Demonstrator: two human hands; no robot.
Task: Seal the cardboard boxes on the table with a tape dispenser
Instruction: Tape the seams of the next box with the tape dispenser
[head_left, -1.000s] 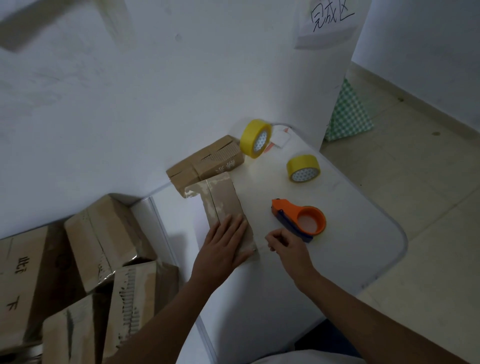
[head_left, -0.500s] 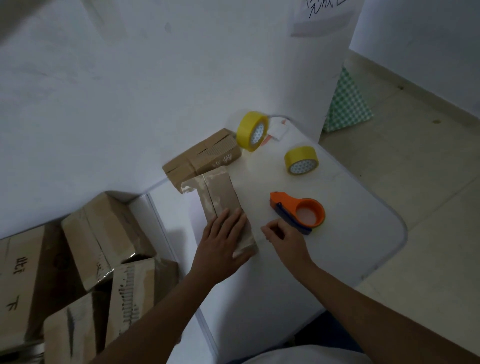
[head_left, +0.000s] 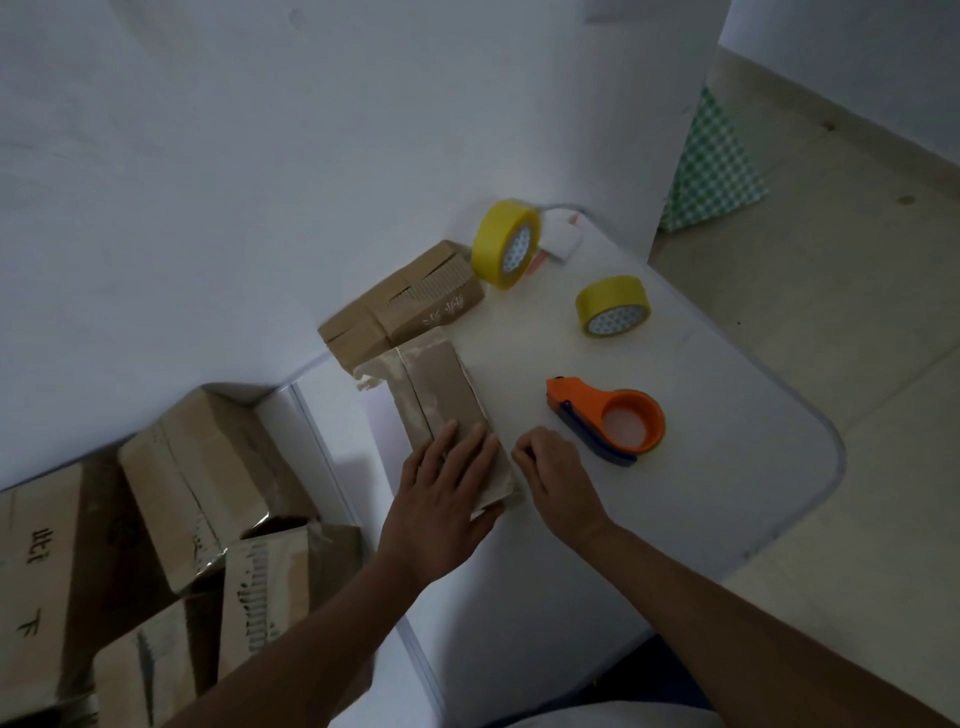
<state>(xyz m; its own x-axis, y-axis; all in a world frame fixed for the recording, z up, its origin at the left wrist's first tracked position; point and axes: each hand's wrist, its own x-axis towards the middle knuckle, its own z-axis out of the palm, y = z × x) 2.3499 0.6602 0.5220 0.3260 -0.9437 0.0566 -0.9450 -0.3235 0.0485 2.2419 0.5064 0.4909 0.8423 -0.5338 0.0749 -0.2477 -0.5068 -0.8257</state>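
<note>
A long brown cardboard box (head_left: 441, 395) lies on the white table (head_left: 727, 467), with tape along its top seam. My left hand (head_left: 441, 499) presses flat on the box's near end, fingers straight. My right hand (head_left: 556, 478) sits against the box's right edge with its fingers curled; I see nothing held between them. The orange and blue tape dispenser (head_left: 608, 421) lies on the table just right of that hand, untouched. A second cardboard box (head_left: 405, 306) stands against the wall behind the first.
Two yellow tape rolls are on the table, one upright by the wall (head_left: 506, 241) and one lying flat (head_left: 613, 306). Several cardboard boxes (head_left: 197, 478) are piled left of the table. A green checkered cloth (head_left: 711, 171) lies on the floor at the far right.
My right hand has crept left, closer to the box's right edge. My left hand stays flat on the box. The dispenser has not moved.
</note>
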